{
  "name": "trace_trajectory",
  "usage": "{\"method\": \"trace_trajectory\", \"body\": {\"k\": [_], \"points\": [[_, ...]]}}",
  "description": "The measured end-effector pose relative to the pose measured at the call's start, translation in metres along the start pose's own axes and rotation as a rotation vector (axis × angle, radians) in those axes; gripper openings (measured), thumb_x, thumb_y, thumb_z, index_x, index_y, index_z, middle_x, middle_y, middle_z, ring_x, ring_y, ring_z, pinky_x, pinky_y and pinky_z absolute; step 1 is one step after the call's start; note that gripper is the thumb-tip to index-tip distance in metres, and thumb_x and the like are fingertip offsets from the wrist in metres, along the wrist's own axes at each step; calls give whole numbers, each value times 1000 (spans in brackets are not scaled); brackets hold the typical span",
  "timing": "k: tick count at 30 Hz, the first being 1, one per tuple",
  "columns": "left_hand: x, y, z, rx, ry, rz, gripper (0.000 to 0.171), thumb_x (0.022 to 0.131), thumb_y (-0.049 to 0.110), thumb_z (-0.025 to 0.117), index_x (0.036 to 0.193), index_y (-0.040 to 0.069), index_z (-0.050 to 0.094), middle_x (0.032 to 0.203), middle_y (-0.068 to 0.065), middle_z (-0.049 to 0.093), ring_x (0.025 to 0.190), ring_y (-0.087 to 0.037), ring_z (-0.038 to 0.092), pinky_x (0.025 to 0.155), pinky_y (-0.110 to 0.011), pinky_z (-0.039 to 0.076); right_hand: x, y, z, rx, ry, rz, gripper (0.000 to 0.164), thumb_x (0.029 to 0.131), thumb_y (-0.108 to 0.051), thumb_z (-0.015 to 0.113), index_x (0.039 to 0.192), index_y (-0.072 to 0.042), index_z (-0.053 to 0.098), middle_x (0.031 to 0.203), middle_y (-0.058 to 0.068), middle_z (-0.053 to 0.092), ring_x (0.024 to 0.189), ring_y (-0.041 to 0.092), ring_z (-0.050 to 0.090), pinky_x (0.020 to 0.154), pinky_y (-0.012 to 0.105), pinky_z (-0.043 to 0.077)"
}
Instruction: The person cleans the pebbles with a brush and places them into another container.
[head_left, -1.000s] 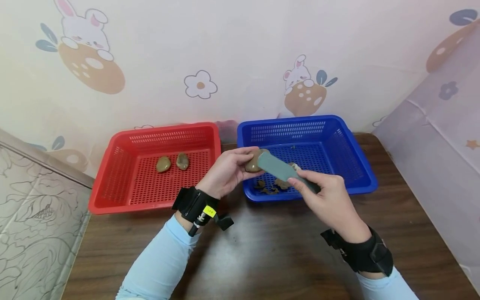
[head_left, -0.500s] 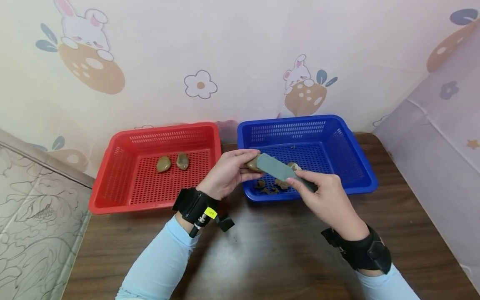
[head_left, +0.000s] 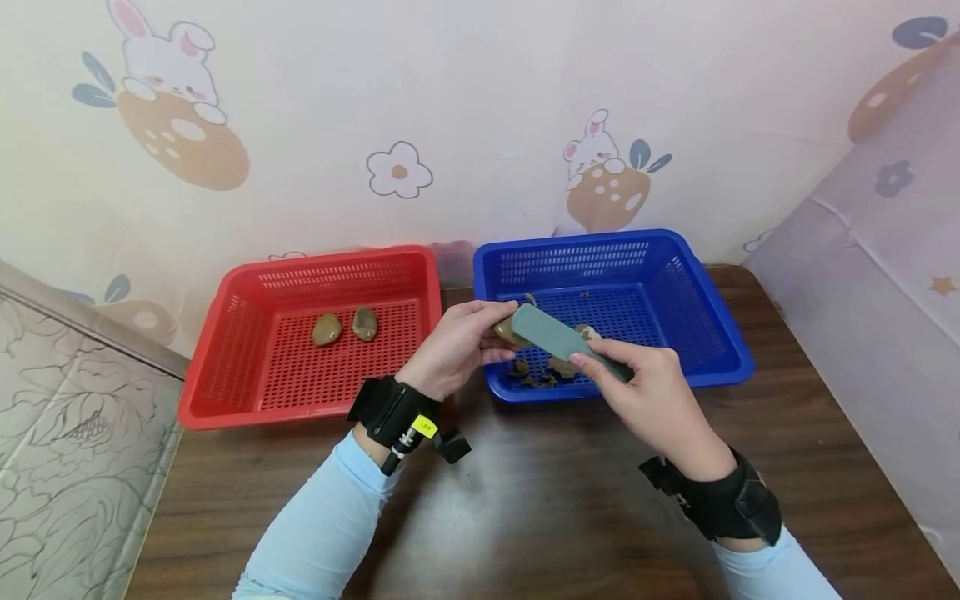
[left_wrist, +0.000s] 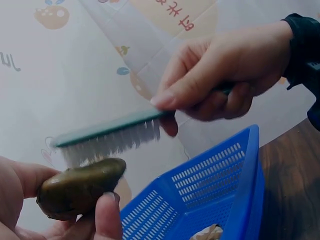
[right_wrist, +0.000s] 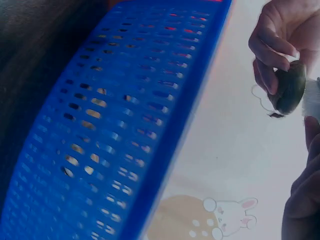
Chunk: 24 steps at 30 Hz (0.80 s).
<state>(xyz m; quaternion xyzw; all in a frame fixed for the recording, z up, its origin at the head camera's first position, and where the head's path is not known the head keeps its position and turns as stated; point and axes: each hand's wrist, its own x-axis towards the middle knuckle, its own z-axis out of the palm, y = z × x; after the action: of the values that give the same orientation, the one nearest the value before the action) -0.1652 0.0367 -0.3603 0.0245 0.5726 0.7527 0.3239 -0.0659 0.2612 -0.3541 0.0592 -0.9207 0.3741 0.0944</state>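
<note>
Rabbit-printed sheeting [head_left: 480, 92] stood behind the blue basket [head_left: 718, 337], and a dark wooden table [head_left: 525, 525] lay beneath it. Your left hand [head_left: 453, 342], by the blue basket's left end, was clamped on a glossy stone [left_wrist: 75, 189], which you held above that end of the basket. Your right hand [head_left: 652, 392], at the blue basket's near side, was curled round a green brush [head_left: 551, 331]. Bristles [left_wrist: 115, 142] pointed down and appeared to touch the stone's upper face; the hands themselves were apart. Brown scraps [head_left: 562, 367] lay in the blue basket's near left portion, beside a pale lump [head_left: 590, 332] that could not be identified. Left of the blue basket, a red basket [head_left: 240, 342] held two stones [head_left: 327, 329], near each other but not touching. The step in hand was judged to be brushing the held stone. Your next move seemed to call for light strokes over the blue basket, then turning the stone; its smooth surface could slip, so a firm pinch was advisable.
</note>
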Motion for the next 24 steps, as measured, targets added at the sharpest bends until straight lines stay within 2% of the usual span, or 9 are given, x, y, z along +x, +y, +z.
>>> {"method": "trace_trajectory", "body": {"k": [4,8,11,15,20,24], "points": [[1,-4,2,-18,-1,-13,33,92,32,59,116,8,59,109,-13,66,90,-18,66,79,-34,57,0,-1,2,-22,-9,46,41,89,-47,56,115,-17,66,95,4,70,55,11,50,38,23,34],[2,-5,3,-105,-53,-18,33,95,28,55,121,8,55,120,-16,59,103,-26,65,87,-48,52,0,0,5,-26,15,56,45,90,-48,55,118,-15,65,102,6,71,65,12,56,43,22,41],[2,-5,2,-174,-124,-19,34,97,27,51,126,10,54,125,-18,57,108,-32,63,87,-48,50,0,-1,7,-34,36,51,47,90,-48,55,122,-13,63,107,9,70,68,14,58,46,21,44],[1,-4,1,-242,-202,-19,35,99,23,46,133,13,50,131,-18,53,116,-33,58,89,-45,50,-1,-1,8,-49,62,55,48,90,-48,54,123,-13,62,112,10,68,71,14,59,48,21,45],[-2,-3,1,-244,-226,-14,39,99,13,43,138,11,39,135,-15,48,121,-30,54,92,-45,50,0,-2,6,-60,84,74,45,90,-48,54,118,-14,65,100,6,71,53,11,51,39,21,36],[-2,-2,2,-223,-216,-11,38,97,8,48,134,7,39,133,-17,48,119,-30,56,93,-45,48,0,-4,2,-46,100,82,42,90,-47,55,113,-14,68,92,5,70,43,9,42,35,23,31]]}}
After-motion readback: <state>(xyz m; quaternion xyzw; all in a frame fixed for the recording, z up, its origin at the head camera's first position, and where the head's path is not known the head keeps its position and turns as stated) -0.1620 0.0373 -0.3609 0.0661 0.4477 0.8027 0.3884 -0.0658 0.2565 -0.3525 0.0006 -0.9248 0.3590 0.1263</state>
